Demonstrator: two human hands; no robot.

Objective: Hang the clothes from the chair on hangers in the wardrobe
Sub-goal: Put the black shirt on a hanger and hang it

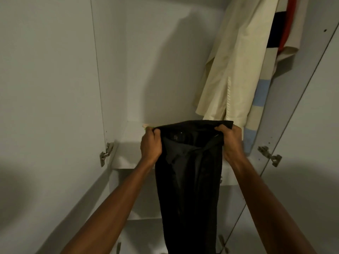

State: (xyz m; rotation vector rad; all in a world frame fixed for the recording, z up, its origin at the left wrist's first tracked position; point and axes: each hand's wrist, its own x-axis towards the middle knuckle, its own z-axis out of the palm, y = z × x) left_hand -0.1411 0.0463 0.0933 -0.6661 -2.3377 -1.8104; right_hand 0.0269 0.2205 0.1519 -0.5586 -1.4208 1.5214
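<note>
A pair of black trousers (190, 180) hangs straight down in front of the open white wardrobe (156, 70). My left hand (150, 145) grips the left end of the waistband and my right hand (231, 142) grips the right end, so the waist is stretched flat between them. The trouser legs drop out of view at the bottom edge. No hanger shows in either hand. The chair is not in view.
A cream garment (233, 70) and a striped cream, blue, red and black garment (267, 88) hang at the wardrobe's right. A white shelf (132, 147) lies under my hands, with a small pale thing (146, 125) on it. Open doors (45, 107) with metal hinges (106, 153) flank both sides.
</note>
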